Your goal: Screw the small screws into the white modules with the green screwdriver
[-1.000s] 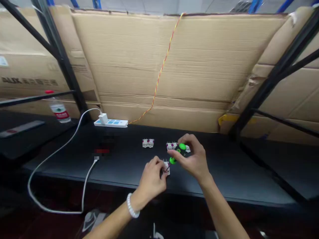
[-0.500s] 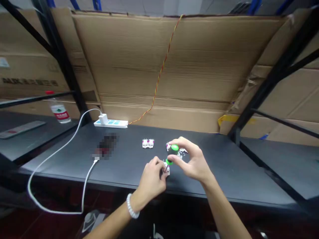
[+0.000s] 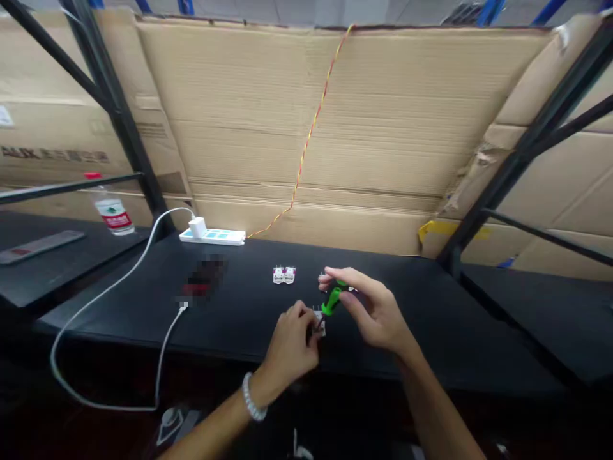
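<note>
My left hand (image 3: 290,348) pinches a small white terminal module (image 3: 319,326) against the black tabletop (image 3: 239,319), and its fingers hide part of the module. My right hand (image 3: 373,310) is closed around a green-handled screwdriver (image 3: 332,299), whose dark shaft points down to that module. Two joined white modules with pink parts (image 3: 284,275) lie to the left, apart from both hands. Another small module (image 3: 323,278) sits just beyond my right fingers, and a further one (image 3: 353,289) is mostly hidden behind them.
A white power strip (image 3: 212,237) with a plugged-in charger stands at the table's back edge, and a white cable (image 3: 165,348) runs down past the front edge. A blurred object (image 3: 204,281) lies left of the modules. Cardboard sheets (image 3: 306,128) and black rack posts (image 3: 527,153) stand behind.
The screwdriver has tilted, its handle swinging lower and closer to my right hand. My right hand now covers more of the modules behind it. My left hand has hardly moved.
</note>
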`<act>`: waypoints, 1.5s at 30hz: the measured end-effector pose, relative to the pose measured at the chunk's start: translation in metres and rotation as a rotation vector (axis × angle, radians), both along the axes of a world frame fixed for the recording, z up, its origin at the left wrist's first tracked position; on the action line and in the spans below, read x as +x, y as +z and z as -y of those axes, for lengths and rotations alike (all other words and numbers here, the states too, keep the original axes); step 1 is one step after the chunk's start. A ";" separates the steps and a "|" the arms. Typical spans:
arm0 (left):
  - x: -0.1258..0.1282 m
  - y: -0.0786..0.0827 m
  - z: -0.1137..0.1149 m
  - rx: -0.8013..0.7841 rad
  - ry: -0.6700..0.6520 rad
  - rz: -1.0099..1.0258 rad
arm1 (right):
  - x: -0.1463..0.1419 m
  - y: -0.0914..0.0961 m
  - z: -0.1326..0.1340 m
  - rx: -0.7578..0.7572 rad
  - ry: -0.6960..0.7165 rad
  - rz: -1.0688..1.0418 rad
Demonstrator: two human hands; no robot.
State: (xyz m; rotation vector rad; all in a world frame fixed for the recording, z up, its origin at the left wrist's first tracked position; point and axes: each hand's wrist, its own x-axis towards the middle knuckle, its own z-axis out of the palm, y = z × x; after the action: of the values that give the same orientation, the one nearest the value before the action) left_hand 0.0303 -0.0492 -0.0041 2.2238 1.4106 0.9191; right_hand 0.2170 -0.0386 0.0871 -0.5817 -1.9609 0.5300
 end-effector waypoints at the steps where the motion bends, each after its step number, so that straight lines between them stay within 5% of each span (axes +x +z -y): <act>1: 0.000 0.000 0.000 -0.002 0.001 0.000 | 0.000 0.004 0.001 0.007 -0.012 0.008; 9: -0.001 -0.003 -0.001 0.010 0.007 0.011 | -0.006 0.008 -0.005 0.202 -0.302 0.029; 17: 0.000 -0.002 -0.001 -0.002 0.000 0.002 | -0.002 0.005 0.001 0.065 -0.066 0.032; 27: -0.002 -0.004 -0.001 0.002 -0.008 -0.005 | -0.010 0.009 -0.003 0.260 -0.319 0.007; 33: -0.003 -0.003 0.002 0.019 -0.040 -0.033 | -0.010 0.001 -0.001 0.288 -0.270 0.016; 40: -0.005 -0.001 0.003 0.009 -0.058 -0.032 | -0.012 -0.006 -0.002 0.120 -0.198 -0.092; 45: -0.004 -0.004 0.002 0.016 -0.045 -0.030 | -0.013 -0.010 -0.009 0.317 -0.369 -0.097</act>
State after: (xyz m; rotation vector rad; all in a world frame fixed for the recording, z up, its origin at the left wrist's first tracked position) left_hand 0.0259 -0.0515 -0.0082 2.2800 1.3650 0.8887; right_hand 0.2042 -0.0298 0.0771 -0.6788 -1.7437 0.0157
